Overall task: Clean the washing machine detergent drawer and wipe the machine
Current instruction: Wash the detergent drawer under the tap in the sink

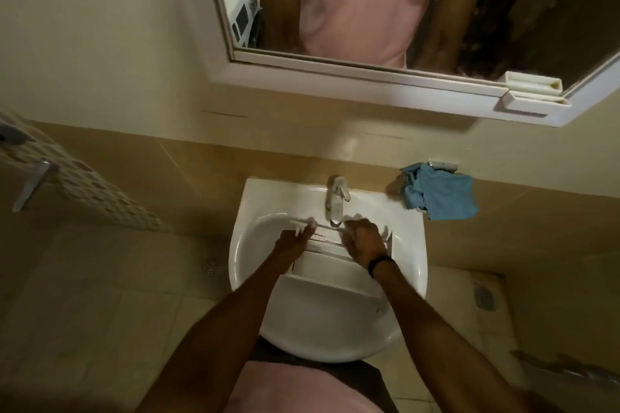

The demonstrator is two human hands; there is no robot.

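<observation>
Sink (255, 201): glossy white ceramic look, smooth. Tap (335, 203): polished metal, bright. Drawer (320, 266): white plastic, smooth, slight sheen. Cloth (443, 196): blue fabric, soft, matt. Wall tiles (201, 171): beige, glossy, reflective. Mirror frame (335, 79): white, smooth, semi-matt.

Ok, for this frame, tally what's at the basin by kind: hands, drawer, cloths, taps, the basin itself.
Hands: 2, left hand and right hand
Detergent drawer: 1
Blue cloth: 1
Tap: 1
Basin: 1
Total: 6
</observation>
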